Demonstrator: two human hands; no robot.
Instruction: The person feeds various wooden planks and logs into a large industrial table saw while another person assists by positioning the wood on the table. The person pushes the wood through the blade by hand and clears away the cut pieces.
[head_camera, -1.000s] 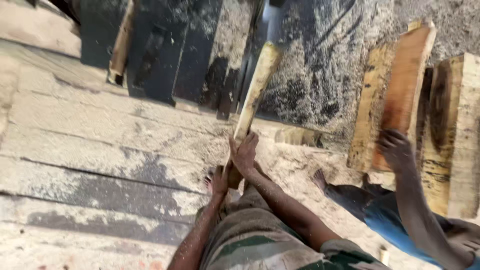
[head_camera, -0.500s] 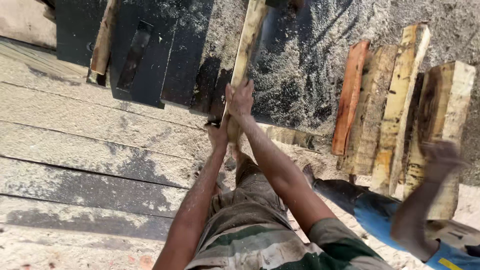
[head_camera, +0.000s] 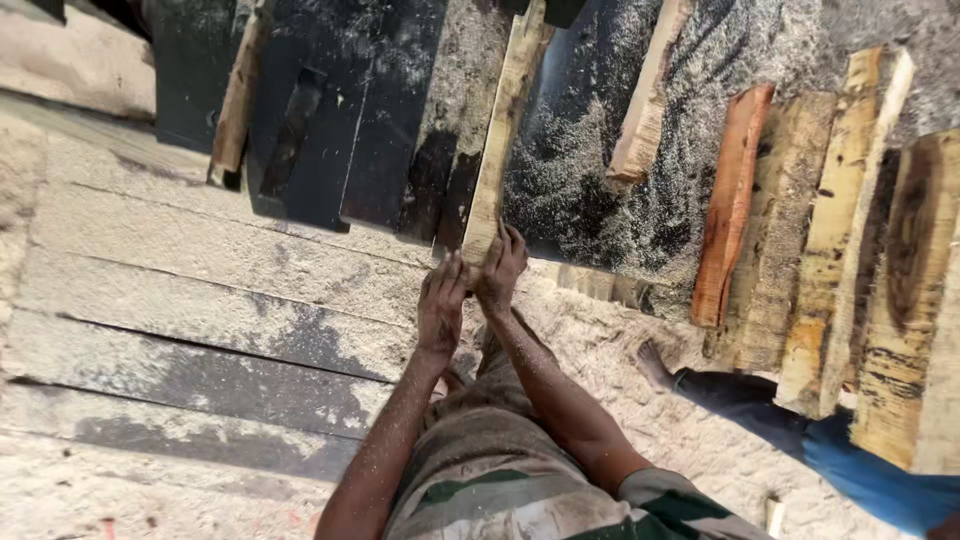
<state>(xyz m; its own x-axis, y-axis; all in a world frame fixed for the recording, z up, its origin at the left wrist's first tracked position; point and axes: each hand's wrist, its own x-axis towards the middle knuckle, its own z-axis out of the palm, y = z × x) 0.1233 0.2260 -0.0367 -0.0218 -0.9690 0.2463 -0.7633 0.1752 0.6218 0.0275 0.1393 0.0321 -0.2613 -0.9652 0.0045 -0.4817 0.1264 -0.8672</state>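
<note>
A long pale wooden plank (head_camera: 500, 130) lies lengthwise away from me across a dark, sawdust-strewn surface. Both my hands are at its near end. My left hand (head_camera: 441, 303) presses against the plank's end from the left, fingers pointing up. My right hand (head_camera: 500, 268) is wrapped around the same end from the right. Both forearms are dusted with sawdust. The plank's far end runs out of the top of the frame.
Broad sawdust-covered boards (head_camera: 200, 280) fill the left side. A shorter pale offcut (head_camera: 645, 110) lies right of the plank. Rough slabs (head_camera: 840, 230), one reddish (head_camera: 730, 210), stand stacked at right. Another person's foot (head_camera: 655, 365) and blue-clad leg (head_camera: 860, 470) are at lower right.
My hands have pushed the plank farther forward, away from me. The other person's raised arm at right has dropped out of sight; only the foot and leg remain.
</note>
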